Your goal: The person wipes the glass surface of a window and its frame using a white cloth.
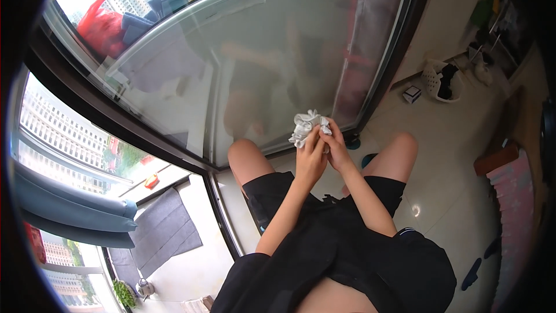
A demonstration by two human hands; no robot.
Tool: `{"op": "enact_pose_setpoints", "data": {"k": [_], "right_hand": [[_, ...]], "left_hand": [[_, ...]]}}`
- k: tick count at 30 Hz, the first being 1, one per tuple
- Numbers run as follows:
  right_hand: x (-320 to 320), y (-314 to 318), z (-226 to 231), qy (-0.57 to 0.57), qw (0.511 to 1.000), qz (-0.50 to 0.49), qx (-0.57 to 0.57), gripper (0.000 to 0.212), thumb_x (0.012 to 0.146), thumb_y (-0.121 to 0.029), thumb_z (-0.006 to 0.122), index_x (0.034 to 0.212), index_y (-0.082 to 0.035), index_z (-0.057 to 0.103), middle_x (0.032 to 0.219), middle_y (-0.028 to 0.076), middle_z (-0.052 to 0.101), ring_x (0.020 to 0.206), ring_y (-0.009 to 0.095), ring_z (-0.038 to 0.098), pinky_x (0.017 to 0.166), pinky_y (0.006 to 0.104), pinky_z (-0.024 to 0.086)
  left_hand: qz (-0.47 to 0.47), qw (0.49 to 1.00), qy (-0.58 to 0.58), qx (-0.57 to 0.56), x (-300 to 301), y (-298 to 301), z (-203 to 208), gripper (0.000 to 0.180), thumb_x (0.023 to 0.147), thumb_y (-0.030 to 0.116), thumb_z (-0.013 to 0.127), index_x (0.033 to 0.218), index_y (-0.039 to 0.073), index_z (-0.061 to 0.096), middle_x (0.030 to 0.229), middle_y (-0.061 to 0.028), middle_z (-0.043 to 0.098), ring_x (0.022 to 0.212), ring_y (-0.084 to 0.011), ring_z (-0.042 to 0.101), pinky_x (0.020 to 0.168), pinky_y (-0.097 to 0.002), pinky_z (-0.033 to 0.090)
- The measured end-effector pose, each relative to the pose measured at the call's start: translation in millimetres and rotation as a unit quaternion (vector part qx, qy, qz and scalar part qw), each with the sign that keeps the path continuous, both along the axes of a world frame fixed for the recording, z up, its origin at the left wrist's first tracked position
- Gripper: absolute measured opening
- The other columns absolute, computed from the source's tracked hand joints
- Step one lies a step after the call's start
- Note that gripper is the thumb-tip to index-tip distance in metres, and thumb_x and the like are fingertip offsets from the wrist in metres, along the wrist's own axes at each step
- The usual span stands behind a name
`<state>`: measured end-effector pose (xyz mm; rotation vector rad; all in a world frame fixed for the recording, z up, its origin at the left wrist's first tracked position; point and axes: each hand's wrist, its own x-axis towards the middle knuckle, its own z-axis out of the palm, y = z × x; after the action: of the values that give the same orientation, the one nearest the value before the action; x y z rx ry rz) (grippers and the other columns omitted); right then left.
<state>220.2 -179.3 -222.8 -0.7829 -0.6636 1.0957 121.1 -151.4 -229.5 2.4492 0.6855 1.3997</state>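
White, crumpled cloth [306,129] is bunched in both hands at the centre of my remote view, above the seated wearer's lap. The left hand [311,146] and right hand [337,137] meet, fingers curled closed around it; most of the cloth puffs out toward 11 o'clock. I judge the handling to be partway: the cloth is gathered up, but it is neither spread out nor set down.

Outward from the hands, I find bare knees at 8 and 3 o'clock, beside black shorts. A large glass panel [289,40] stands at 12. At 2 o'clock, on the pale tiled floor [443,197], are a small box [412,94] and, just beyond it, a white basket [433,84] with dark cloth inside. Pink fabric [512,197] hangs between 3 and 4; a dark blue slipper [472,274] lies past 4. A grey sheet [168,232] is at 8, and a red bag [101,26] at 10, behind glass.

I can read no brand, label or writing; any marks on the box are too small.
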Motion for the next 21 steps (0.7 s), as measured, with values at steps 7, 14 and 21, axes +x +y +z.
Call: {"op": "enact_pose_setpoints", "data": {"k": [7, 14, 21], "right_hand": [[20.8, 18.2, 85.8, -0.093, 0.987, -0.015, 0.132, 0.060, 0.076, 0.005, 0.062, 0.129, -0.008, 0.037, 0.120, 0.004, 0.046, 0.111, 0.015, 0.045, 0.090, 0.0293, 0.043], [16.2, -21.7, -6.6, -0.357, 0.927, -0.058, -0.100, 0.042, 0.075, -0.004, 0.064, 0.115, -0.003, 0.053, 0.100, 0.010, 0.057, 0.089, 0.022, 0.056, 0.076, 0.0289, 0.045], [1.9, -71.9, -76.7, -0.297, 0.946, -0.051, -0.117, 0.052, 0.075, -0.009, 0.067, 0.122, 0.000, 0.047, 0.117, 0.014, 0.051, 0.108, 0.024, 0.051, 0.089, 0.0319, 0.042]], "left_hand": [[-0.139, 0.931, -0.315, -0.119, 21.3, 40.8, 107.3, 0.057, 0.070, -0.008, 0.059, 0.117, 0.007, 0.031, 0.111, -0.0108, 0.044, 0.100, -0.0194, 0.047, 0.086, -0.0288, 0.038], [-0.140, 0.820, -0.114, -0.543, -8.2, 33.7, -0.1, 0.022, 0.081, 0.008, 0.057, 0.100, 0.002, 0.049, 0.089, -0.0027, 0.054, 0.081, -0.0106, 0.052, 0.073, -0.0236, 0.043], [-0.062, 0.811, -0.031, -0.580, -22.9, -23.9, -69.7, 0.021, 0.080, 0.002, 0.055, 0.100, 0.000, 0.049, 0.088, -0.0049, 0.054, 0.078, -0.0102, 0.051, 0.069, -0.0231, 0.044]]}}
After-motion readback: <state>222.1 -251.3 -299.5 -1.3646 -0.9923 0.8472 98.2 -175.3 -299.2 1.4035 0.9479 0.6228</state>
